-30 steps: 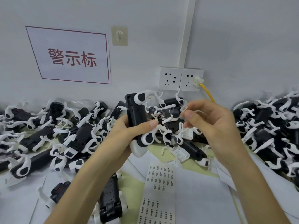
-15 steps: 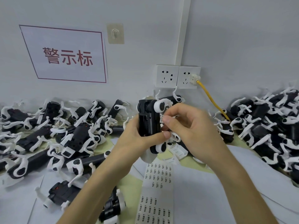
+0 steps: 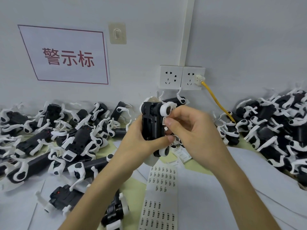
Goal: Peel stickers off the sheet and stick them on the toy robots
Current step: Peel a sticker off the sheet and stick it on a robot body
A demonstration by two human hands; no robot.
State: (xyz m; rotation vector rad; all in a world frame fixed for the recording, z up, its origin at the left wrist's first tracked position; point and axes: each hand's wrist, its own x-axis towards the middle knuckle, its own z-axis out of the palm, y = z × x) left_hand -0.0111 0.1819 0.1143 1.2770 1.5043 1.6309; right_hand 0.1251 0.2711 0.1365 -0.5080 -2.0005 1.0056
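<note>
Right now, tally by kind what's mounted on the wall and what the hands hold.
wall sockets: 2
red-lettered sign: 1
adhesive hook: 1
white plug with yellow cable: 1
cable trunking: 1
toy robot, gripped by left hand: 1
sticker, held by right hand: 1
Total: 8

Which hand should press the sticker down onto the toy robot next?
Right. The right hand pinches the sticker at the side of the toy robot, so its thumb can likely press it flat. The left hand grips the robot's body, steadying it.
</note>
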